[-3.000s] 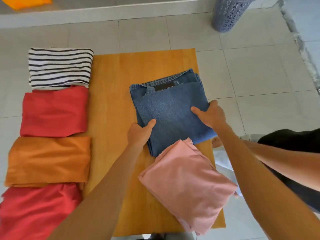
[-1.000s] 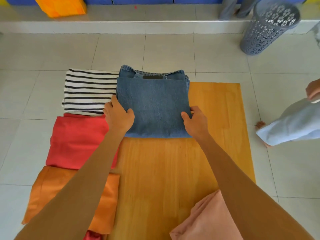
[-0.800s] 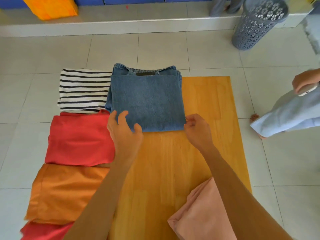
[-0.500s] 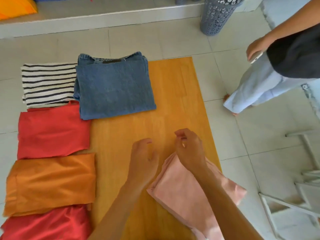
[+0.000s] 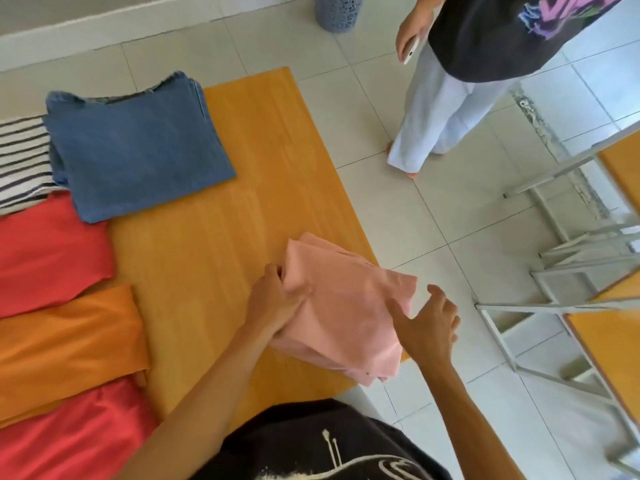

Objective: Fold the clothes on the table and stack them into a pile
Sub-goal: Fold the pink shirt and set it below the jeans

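A folded pink garment (image 5: 343, 306) lies at the near right corner of the wooden table (image 5: 221, 258), hanging a little over the edge. My left hand (image 5: 277, 299) grips its left edge, thumb on top. My right hand (image 5: 427, 323) hovers at its right side with fingers spread, holding nothing. Folded blue jeans (image 5: 135, 150) lie at the far left of the table. Along the left edge lie a striped top (image 5: 20, 161), a red garment (image 5: 48, 251), an orange garment (image 5: 65, 344) and another red garment (image 5: 69, 434), all folded.
A person (image 5: 464, 74) in white trousers and a dark shirt stands on the tiled floor right of the table, holding a phone. A grey perforated basket (image 5: 337, 12) stands at the back. White metal frames (image 5: 571, 258) and another wooden table are at the right.
My hands let go of the jeans at the far left and came back to the pink garment. My left hand has taken its left edge; the view swung right.
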